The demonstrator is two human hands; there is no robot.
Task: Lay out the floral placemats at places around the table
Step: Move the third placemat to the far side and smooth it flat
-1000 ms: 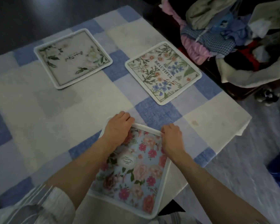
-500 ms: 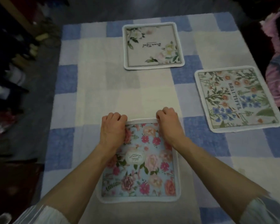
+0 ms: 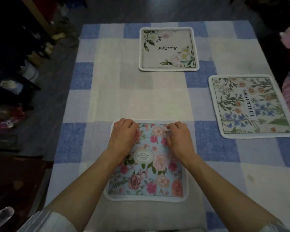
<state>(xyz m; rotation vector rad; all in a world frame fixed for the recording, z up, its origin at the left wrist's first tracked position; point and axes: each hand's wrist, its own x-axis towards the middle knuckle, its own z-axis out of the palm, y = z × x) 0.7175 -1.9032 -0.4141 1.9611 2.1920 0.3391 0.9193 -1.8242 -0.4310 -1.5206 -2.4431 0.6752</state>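
**Both hands on the blue flower mat**

I look down at the tabletop (image 3: 107, 101). It has a soft cloth of blue, pale blue and cream squares on it.

Right in front of me lies the square blue placemat with pink and red roses and a white edge (image 3: 151, 180). It sits flat at the near side of the tabletop. A small white oval label (image 3: 143, 156) is in its middle.

My left hand (image 3: 123, 136) rests on the far left part of this mat. Its fingers are curled over, close to the far white edge. My right hand (image 3: 178, 138) rests on the far right part, with its fingers curled too. The fingertips are tucked under, so I cannot tell if either hand is pinching the mat or only pressing down on it.

At the far side lies the square cream placemat with white flowers, green leaves and a thin dark frame line (image 3: 168, 49). It is flat, and its writing is upside down to me.

At the right side lies the square cream placemat with orange and blue flowers and the word BEAUTIFUL (image 3: 249, 106). It is flat too, near the right edge, and turned a little.

The three mats are well apart from each other.
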